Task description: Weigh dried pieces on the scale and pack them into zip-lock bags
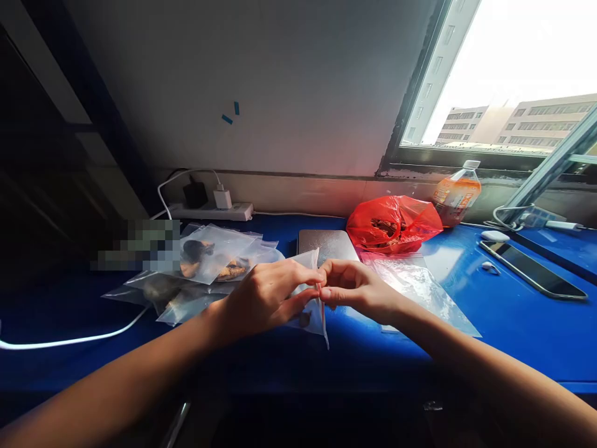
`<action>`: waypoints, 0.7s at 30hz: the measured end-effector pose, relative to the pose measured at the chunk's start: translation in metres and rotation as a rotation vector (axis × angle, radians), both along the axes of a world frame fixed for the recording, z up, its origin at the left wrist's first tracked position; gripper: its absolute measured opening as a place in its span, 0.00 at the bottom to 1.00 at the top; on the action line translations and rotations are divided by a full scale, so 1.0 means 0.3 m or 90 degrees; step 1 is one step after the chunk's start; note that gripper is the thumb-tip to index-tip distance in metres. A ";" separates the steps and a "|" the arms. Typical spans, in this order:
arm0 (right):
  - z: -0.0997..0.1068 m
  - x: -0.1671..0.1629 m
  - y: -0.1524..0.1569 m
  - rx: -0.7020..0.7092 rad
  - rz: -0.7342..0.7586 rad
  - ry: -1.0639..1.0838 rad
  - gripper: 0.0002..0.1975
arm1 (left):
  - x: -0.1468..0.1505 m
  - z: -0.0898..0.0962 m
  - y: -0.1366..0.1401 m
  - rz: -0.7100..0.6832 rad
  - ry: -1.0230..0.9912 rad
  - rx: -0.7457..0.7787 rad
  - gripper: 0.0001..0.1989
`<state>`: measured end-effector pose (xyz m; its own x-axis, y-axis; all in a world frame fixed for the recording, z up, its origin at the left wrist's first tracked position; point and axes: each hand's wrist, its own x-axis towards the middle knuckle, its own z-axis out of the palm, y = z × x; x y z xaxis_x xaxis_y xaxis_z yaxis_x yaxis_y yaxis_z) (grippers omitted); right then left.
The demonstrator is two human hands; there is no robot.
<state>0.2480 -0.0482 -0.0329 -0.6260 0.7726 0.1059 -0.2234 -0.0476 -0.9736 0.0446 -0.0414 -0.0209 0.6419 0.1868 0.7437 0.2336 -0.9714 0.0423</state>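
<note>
my left grip [268, 289] is narrow, thumb and fingers pinching a small clear bag [315, 316] by its edge, and my right grip [357, 286] closes on the same edge from the other side, fingertips nearly meeting. the bag hangs between them, in front of me above the blue desk [536, 354], with a reddish line along its edge and a small dark bit low inside. just behind my hands lies a flat silver plate [321, 239], partly hidden by them. on the left, close beside my left grip, a heap of filled bags [209, 255] spreads over the desk with brown pieces showing through; my forearm passes in front of it. behind the heap sits a power strip [240, 212] with a white charger [222, 198] and a black adapter [194, 194], and a white cable [84, 341] runs along the left. beyond my right grip, an open red bag [422, 219] holds brown pieces, and an orange-labelled bottle [457, 193] stands right behind it. flat clear bags [429, 298] lie beside my right wrist, partly covered by it. farther right rest a phone [532, 269], a white case [495, 236] and an earbud [490, 268], well apart from my hands.
</note>
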 end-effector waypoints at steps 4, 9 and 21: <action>0.015 0.000 -0.015 0.021 -0.006 0.002 0.15 | -0.012 0.010 0.004 -0.011 -0.008 0.009 0.07; -0.007 -0.016 -0.020 0.060 -0.060 -0.016 0.16 | -0.015 0.025 0.011 -0.010 0.082 0.014 0.03; 0.008 -0.008 -0.026 0.501 -0.421 -0.347 0.10 | -0.007 0.028 -0.002 0.145 0.192 0.128 0.06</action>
<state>0.2455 -0.0560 -0.0306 -0.2357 0.8061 0.5428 0.4781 0.5825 -0.6574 0.0424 -0.0421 -0.0124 0.7951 0.2202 0.5651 0.4167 -0.8753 -0.2453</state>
